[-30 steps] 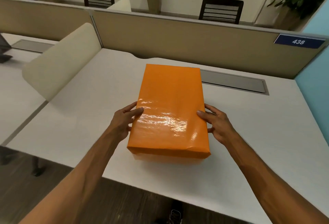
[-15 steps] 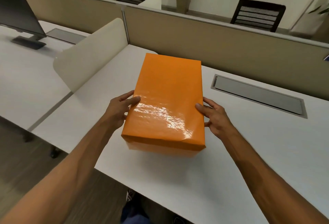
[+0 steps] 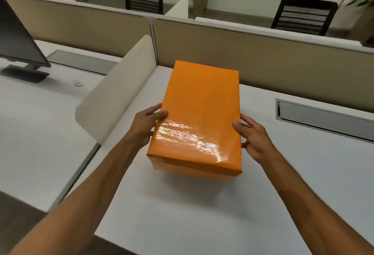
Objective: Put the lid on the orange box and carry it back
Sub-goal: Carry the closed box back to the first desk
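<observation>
White desk [image 3: 182,204] fills the near view, its front edge close to the person, with a cubicle partition [image 3: 263,56] along its far edge. On it the box [image 3: 199,117] sits lengthwise near the left edge, beside a cream divider [image 3: 121,84], its short end facing the front edge. Its lid [image 3: 202,101] is already on and looks seated flush, so the first part seems done; the carrying back is what remains, and I cannot tell whether the box has left the desk yet. Left hand [image 3: 146,125] clasps the left side, thumb on the lid's top, fingers down the wall. Right hand [image 3: 253,137] grips the right side the same way, thumb on top. Both are partly spread, pressing inward. Farther off, a monitor [image 3: 18,40] stands on the neighbouring desk, and chairs [image 3: 303,16] beyond.
</observation>
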